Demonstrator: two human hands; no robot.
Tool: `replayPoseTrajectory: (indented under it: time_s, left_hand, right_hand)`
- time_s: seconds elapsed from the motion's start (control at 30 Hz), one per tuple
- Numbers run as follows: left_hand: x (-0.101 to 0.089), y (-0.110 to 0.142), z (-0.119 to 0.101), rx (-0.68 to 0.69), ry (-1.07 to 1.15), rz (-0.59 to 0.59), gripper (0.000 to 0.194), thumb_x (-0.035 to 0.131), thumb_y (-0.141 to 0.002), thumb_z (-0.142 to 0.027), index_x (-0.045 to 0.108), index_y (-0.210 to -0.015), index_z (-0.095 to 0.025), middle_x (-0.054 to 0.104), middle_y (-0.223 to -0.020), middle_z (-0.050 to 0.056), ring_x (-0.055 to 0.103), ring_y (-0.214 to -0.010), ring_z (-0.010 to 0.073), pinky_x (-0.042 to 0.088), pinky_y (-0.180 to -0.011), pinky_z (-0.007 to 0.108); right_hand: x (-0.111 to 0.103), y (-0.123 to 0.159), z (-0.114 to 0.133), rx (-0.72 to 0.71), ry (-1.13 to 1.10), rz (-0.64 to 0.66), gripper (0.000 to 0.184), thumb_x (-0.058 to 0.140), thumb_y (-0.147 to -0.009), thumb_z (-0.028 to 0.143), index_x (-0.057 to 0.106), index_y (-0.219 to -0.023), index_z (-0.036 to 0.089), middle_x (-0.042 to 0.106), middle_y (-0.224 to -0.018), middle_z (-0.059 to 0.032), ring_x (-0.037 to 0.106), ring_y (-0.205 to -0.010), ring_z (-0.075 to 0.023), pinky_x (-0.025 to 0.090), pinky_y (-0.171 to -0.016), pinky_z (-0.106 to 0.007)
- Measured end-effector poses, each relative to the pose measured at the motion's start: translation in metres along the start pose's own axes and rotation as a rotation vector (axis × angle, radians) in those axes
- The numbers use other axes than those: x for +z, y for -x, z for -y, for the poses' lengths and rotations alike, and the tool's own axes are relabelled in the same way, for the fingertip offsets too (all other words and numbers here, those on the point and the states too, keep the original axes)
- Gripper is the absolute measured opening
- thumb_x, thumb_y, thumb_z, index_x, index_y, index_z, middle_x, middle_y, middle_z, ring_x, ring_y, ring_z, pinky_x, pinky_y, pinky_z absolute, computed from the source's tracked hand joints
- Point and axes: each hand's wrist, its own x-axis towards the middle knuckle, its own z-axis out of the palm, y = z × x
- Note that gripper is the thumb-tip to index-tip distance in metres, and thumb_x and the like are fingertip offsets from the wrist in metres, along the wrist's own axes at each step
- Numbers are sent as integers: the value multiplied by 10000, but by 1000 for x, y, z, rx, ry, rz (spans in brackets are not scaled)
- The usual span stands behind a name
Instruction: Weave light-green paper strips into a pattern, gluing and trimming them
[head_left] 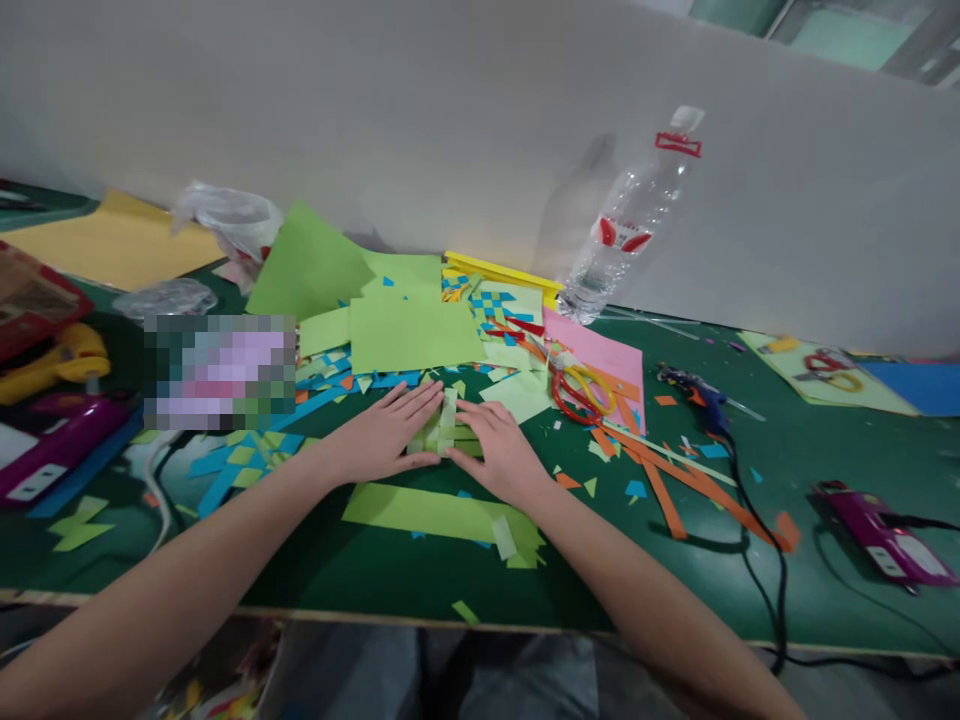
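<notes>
My left hand (pixel 386 433) lies over the left side of a small piece of light green paper strips (pixel 447 420), fingers stretched out and flat. On the other side, my right hand (pixel 501 452) rests with its thumb and fingers apart, touching the strips' right edge. A pale strip runs upright between the two hands across the others. Part of the piece is hidden under my fingers. Just in front lies a long green paper strip (pixel 420 512) with a short pale strip (pixel 503 538) across its right end. Behind my hands is a green paper sheet (pixel 416 333).
Scissors (pixel 577 392) with red and yellow handles lie right of the sheets, beside orange paper strips (pixel 664 490). A glue gun (pixel 697 400) trails a black cord rightward. A plastic bottle (pixel 630 225) leans at the wall. Purple devices (pixel 885 535) and paper scraps lie around.
</notes>
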Motion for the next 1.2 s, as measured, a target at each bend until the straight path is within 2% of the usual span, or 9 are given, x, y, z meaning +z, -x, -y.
replayPoseTrajectory:
  time_s: [0.17,0.33,0.5,0.8,0.97,1.07,1.2]
  left_hand:
    - [1,0,0,15,3,-26,851,277,-893,-683,97,-1523,-141,124,-1579,95,137,-1454,256,73,-1190,400]
    - [0,0,0,25,26,-48,838,283,-894,-680,112,-1524,-154,170,-1570,105,175,-1445,269,102,-1186,412]
    - [2,1,0,20,21,-41,834,259,-895,-684,99,-1525,-162,139,-1575,99,164,-1448,266,96,-1186,407]
    - [-4,0,-3,6,12,-31,870,278,-883,-697,123,-1520,-126,110,-1581,117,140,-1454,267,95,-1188,412]
    - [-10,-4,-5,34,58,-52,754,271,-926,-629,112,-1525,-199,188,-1576,78,169,-1451,238,80,-1189,430]
    - [-11,-9,-7,50,92,-56,649,252,-963,-559,164,-1516,-231,266,-1556,51,197,-1445,204,68,-1190,421]
    - [-10,-13,-9,93,121,-41,601,260,-971,-537,250,-1491,-237,327,-1533,43,213,-1440,189,48,-1192,415]
  right_hand:
    - [-1,1,1,43,35,41,455,540,-889,454,547,-1214,137,573,-1291,-130,456,-1201,-283,388,-1018,-469]
    - [-1,0,1,18,21,64,497,498,-899,504,530,-1237,142,559,-1313,-124,435,-1242,-274,362,-1052,-461]
    - [-1,0,1,14,15,72,507,505,-897,499,525,-1241,128,549,-1334,-126,426,-1261,-274,348,-1069,-457]
    - [-2,0,1,42,55,-22,381,517,-901,425,566,-1158,148,614,-1223,-128,508,-1154,-277,369,-1017,-470]
    - [-5,1,0,-32,82,-69,304,533,-894,376,591,-1086,147,641,-1154,-125,555,-1084,-252,396,-975,-439]
    - [-8,4,-2,-115,103,-85,258,516,-911,337,616,-1069,160,669,-1124,-110,576,-1067,-235,408,-971,-424]
    - [-10,8,-6,-185,126,-52,248,521,-914,335,656,-1022,157,703,-1077,-97,615,-1022,-224,460,-928,-385]
